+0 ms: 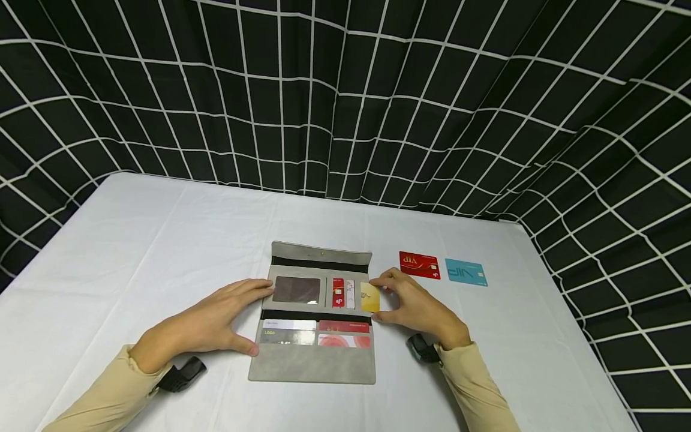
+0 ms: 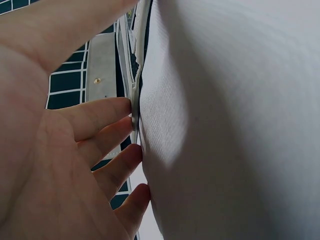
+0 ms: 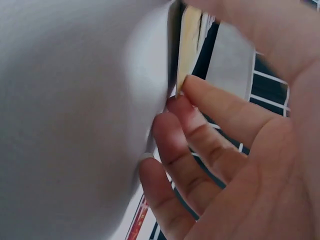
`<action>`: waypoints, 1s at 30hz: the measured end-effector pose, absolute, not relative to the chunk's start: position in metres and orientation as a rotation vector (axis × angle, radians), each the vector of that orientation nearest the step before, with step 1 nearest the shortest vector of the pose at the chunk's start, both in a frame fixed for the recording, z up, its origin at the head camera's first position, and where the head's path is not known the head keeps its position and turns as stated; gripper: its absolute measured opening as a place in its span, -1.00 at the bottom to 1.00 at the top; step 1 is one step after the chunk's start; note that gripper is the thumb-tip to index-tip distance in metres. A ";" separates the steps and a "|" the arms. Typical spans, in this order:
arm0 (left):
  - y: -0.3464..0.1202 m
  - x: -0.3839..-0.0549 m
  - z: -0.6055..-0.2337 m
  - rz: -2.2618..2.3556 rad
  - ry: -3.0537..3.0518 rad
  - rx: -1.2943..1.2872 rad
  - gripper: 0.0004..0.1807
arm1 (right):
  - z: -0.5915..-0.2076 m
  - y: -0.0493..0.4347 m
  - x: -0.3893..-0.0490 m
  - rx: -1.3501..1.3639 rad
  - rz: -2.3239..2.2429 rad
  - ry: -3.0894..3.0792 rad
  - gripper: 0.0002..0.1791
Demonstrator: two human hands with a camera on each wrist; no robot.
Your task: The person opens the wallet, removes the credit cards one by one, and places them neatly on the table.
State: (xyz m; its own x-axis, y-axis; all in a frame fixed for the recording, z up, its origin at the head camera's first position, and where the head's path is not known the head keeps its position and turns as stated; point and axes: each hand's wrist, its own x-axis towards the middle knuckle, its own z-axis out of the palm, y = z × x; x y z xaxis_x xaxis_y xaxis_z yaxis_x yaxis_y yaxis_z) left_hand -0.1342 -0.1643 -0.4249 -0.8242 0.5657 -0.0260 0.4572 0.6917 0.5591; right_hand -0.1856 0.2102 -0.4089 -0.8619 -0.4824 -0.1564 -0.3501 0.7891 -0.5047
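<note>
A grey wallet (image 1: pixel 312 367) lies unfolded on the white table, with cards in its slots and a dark clear-window pocket (image 1: pixel 296 290). My left hand (image 1: pixel 216 318) rests at the wallet's left edge, its fingers spread and only slightly bent; in the left wrist view the fingertips (image 2: pixel 134 154) touch that edge. On the other side, my right hand (image 1: pixel 415 306) pinches a yellow card (image 1: pixel 370 297) by its top and bottom edges between thumb and fingers. The card's left part overlaps the wallet's right side, beside a red card (image 1: pixel 338 293) and a white card (image 1: pixel 350 294).
Beyond my right hand, a red VIP card (image 1: pixel 420 265) and a blue VIP card (image 1: pixel 466 272) lie on the table (image 1: pixel 162 240). The wallet's lower slots hold several more cards (image 1: pixel 344 327). A black curtain with white grid lines (image 1: pixel 302 108) hangs behind the table.
</note>
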 end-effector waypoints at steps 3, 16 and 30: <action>-0.164 -0.134 -0.425 0.814 2.704 0.826 0.11 | -0.409 0.210 -0.185 -0.645 -0.687 2.708 -0.37; -0.165 -0.134 -0.427 0.812 2.703 0.828 0.12 | -0.404 0.220 -0.185 -0.583 -0.689 2.692 -0.38; -0.164 -0.135 -0.425 0.812 2.707 0.838 0.11 | -0.406 0.222 -0.188 -0.558 -0.775 2.707 -0.40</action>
State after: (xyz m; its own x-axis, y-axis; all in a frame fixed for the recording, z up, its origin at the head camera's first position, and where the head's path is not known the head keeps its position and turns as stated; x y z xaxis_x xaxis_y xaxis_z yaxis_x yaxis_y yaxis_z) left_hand -0.1348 -0.1640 -0.4254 -0.8211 0.5704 -0.0212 0.4645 0.6894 0.5558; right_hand -0.1880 0.2217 -0.4063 -0.8893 -0.4321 -0.1495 -0.2875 0.7828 -0.5519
